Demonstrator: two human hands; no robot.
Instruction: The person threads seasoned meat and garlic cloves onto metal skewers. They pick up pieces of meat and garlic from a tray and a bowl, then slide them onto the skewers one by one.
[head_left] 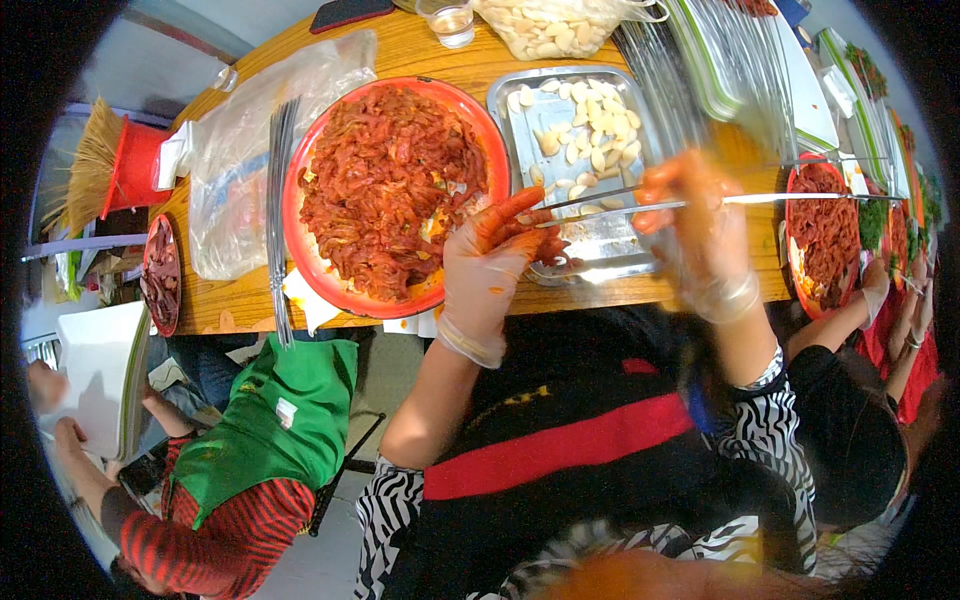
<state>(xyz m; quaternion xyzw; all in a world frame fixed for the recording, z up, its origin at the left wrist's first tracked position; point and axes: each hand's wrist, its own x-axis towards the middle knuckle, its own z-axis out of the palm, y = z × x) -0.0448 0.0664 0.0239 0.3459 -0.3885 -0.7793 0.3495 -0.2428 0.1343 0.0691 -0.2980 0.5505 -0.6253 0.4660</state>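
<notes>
My left hand (490,265), in a clear glove smeared red, is closed on a strip of red marinated meat (553,258) at the left end of the thin metal skewers. My right hand (700,220), also gloved and blurred by motion, grips the metal skewers (775,198), which run roughly level across the metal tray's near part. Left of my left hand, a red round tray (291,200) is heaped with marinated meat strips (385,180). Between and beyond my hands, a metal tray (512,125) holds peeled garlic cloves (600,120).
A bundle of skewers (280,220) lies beside a clear plastic bag (235,170) on the left. More skewers (660,80), a garlic bag (550,30) and a plastic cup (453,25) stand far back. Another meat tray (825,220) and co-workers' hands are at right; a green-aproned person (290,410) sits left.
</notes>
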